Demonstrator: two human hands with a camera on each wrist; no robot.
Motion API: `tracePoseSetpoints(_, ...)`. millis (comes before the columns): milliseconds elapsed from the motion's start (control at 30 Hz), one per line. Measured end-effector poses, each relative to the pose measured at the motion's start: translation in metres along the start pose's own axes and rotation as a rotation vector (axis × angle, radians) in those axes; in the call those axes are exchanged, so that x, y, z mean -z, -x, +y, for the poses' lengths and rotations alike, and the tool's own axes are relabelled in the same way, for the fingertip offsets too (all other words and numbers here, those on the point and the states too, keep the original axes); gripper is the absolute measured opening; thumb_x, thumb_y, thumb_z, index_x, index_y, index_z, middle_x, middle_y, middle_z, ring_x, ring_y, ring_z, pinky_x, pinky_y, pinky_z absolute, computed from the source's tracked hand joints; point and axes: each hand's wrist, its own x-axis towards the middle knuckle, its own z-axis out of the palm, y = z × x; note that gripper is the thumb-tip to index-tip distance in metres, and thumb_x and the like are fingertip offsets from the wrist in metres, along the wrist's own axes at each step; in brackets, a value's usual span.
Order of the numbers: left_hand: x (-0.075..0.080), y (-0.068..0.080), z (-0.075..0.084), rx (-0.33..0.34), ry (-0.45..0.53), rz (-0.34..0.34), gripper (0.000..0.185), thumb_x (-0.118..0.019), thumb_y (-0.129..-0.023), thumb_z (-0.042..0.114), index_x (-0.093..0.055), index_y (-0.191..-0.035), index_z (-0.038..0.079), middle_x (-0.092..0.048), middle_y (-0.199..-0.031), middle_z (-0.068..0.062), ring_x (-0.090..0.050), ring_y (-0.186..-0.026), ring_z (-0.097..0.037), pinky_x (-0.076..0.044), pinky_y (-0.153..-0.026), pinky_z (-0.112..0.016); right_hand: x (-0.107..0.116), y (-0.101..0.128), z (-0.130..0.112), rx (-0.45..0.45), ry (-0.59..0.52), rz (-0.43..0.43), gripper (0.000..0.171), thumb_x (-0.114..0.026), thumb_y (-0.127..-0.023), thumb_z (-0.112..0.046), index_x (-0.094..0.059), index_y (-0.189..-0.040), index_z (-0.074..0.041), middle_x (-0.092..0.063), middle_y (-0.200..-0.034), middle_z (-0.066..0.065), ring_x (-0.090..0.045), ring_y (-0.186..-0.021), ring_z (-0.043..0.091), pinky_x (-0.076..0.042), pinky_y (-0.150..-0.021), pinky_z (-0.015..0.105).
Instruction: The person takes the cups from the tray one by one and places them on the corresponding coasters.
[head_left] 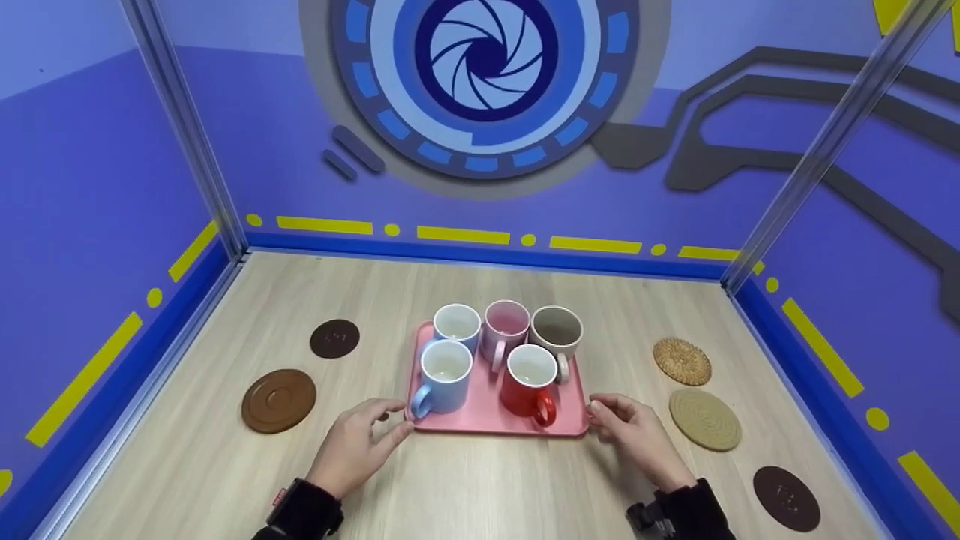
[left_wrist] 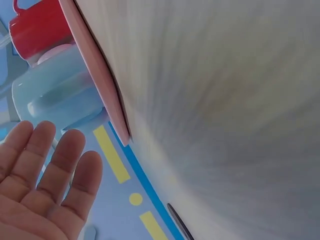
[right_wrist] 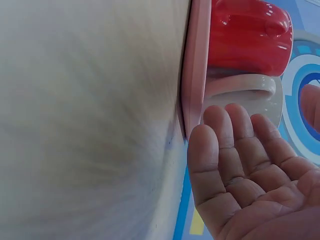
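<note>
A pink tray [head_left: 484, 416] lies on the table and bears several mugs. Two light blue mugs [head_left: 448, 386] stand on its left side, one behind the other. The pink mug [head_left: 493, 343] is at the back middle, with a beige mug [head_left: 568, 346] to its right. In front of these stands a red mug [head_left: 523, 396], white inside. My left hand [head_left: 361, 442] is at the tray's front left corner, fingers nearly straight in the left wrist view. At the front right corner is my right hand [head_left: 637, 435], its fingers [right_wrist: 245, 130] extended and slightly bent beside the tray.
Left of the tray lie a dark brown coaster [head_left: 335, 339] and a larger brown disc [head_left: 279, 401]. On the right are a woven coaster [head_left: 682, 361], a tan round mat [head_left: 705, 419] and another dark coaster [head_left: 787, 499]. Blue and purple panels [head_left: 480, 202] wall the table [head_left: 480, 487].
</note>
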Motion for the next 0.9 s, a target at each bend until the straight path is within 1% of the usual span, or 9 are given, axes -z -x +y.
tracePoseSetpoints(67,0.004,0.000,-0.002,0.038,-0.029,0.002,0.033,-0.075,-0.087,0.037,-0.072,-0.113,0.015,-0.073,-0.110,0.003,-0.070,-0.097,-0.019,-0.058,-0.083,-0.038,0.000,-0.001,0.000,0.000,0.001,-0.003,0.051,-0.067,-0.094,-0.032,-0.058,-0.129,0.003,-0.069,-0.116,0.023,-0.071,-0.098,0.030,-0.060,-0.078,0.033)
tracePoseSetpoints(167,0.015,-0.001,-0.008,0.146,-0.105,-0.006,0.042,-0.074,-0.087,0.040,-0.069,-0.119,0.012,-0.071,-0.119,-0.004,-0.067,-0.111,-0.026,-0.054,-0.096,-0.044,0.000,-0.002,0.001,-0.007,0.006,-0.007,0.052,-0.067,-0.094,-0.034,-0.058,-0.130,0.003,-0.069,-0.116,0.023,-0.071,-0.098,0.029,-0.060,-0.078,0.033)
tracePoseSetpoints(300,0.034,-0.010,-0.023,0.291,-0.210,-0.075,0.061,-0.068,-0.090,0.046,-0.059,-0.131,0.003,-0.062,-0.132,-0.021,-0.055,-0.126,-0.041,-0.044,-0.107,-0.055,0.001,-0.002,0.002,-0.021,0.014,-0.016,0.053,-0.066,-0.094,-0.035,-0.058,-0.130,0.003,-0.069,-0.118,0.022,-0.071,-0.099,0.029,-0.060,-0.079,0.032)
tracePoseSetpoints(400,0.043,-0.022,-0.035,0.328,-0.271,-0.139,0.070,-0.066,-0.092,0.048,-0.052,-0.137,-0.004,-0.057,-0.135,-0.028,-0.051,-0.128,-0.046,-0.041,-0.108,-0.059,0.001,-0.002,0.003,-0.022,0.018,-0.023,0.053,-0.066,-0.095,-0.035,-0.057,-0.131,0.003,-0.069,-0.118,0.022,-0.071,-0.100,0.029,-0.060,-0.079,0.032)
tracePoseSetpoints(500,0.044,-0.035,-0.048,0.320,-0.340,-0.171,0.073,-0.066,-0.091,0.046,-0.050,-0.137,-0.009,-0.057,-0.132,-0.032,-0.051,-0.126,-0.048,-0.043,-0.106,-0.059,0.000,-0.001,0.004,-0.009,0.045,-0.039,0.052,-0.066,-0.095,-0.034,-0.057,-0.131,0.003,-0.069,-0.119,0.021,-0.070,-0.102,0.027,-0.058,-0.080,0.029)
tracePoseSetpoints(567,0.041,-0.047,-0.056,0.315,-0.401,-0.196,0.073,-0.067,-0.091,0.045,-0.051,-0.135,-0.011,-0.057,-0.131,-0.034,-0.053,-0.124,-0.049,-0.044,-0.104,-0.059,-0.002,-0.001,0.006,0.029,0.117,-0.051,0.048,-0.066,-0.095,-0.032,-0.059,-0.131,-0.001,-0.069,-0.120,0.017,-0.068,-0.106,0.024,-0.055,-0.086,0.027)
tracePoseSetpoints(667,0.036,-0.062,-0.064,0.316,-0.479,-0.247,0.071,-0.067,-0.091,0.046,-0.055,-0.130,-0.012,-0.060,-0.126,-0.034,-0.056,-0.120,-0.050,-0.046,-0.101,-0.058,-0.007,0.003,0.008,0.148,0.320,-0.080,0.044,-0.066,-0.095,-0.033,-0.062,-0.129,-0.006,-0.070,-0.121,0.011,-0.067,-0.107,0.021,-0.054,-0.090,0.028)
tracePoseSetpoints(800,0.029,-0.081,-0.066,0.351,-0.496,-0.326,0.066,-0.066,-0.091,0.047,-0.059,-0.122,-0.011,-0.063,-0.123,-0.031,-0.060,-0.115,-0.047,-0.050,-0.096,-0.057,-0.017,0.012,0.007,0.349,0.642,-0.115,0.041,-0.068,-0.093,-0.036,-0.068,-0.123,-0.009,-0.068,-0.123,0.010,-0.065,-0.111,0.026,-0.053,-0.098,0.044)
tracePoseSetpoints(900,0.022,-0.095,-0.067,0.352,-0.479,-0.372,0.064,-0.065,-0.091,0.045,-0.059,-0.120,-0.011,-0.063,-0.123,-0.030,-0.062,-0.112,-0.045,-0.052,-0.093,-0.056,-0.022,0.016,0.005,0.434,0.796,-0.115,0.036,-0.070,-0.091,-0.033,-0.071,-0.117,-0.009,-0.066,-0.124,0.014,-0.062,-0.117,0.033,-0.048,-0.102,0.053)
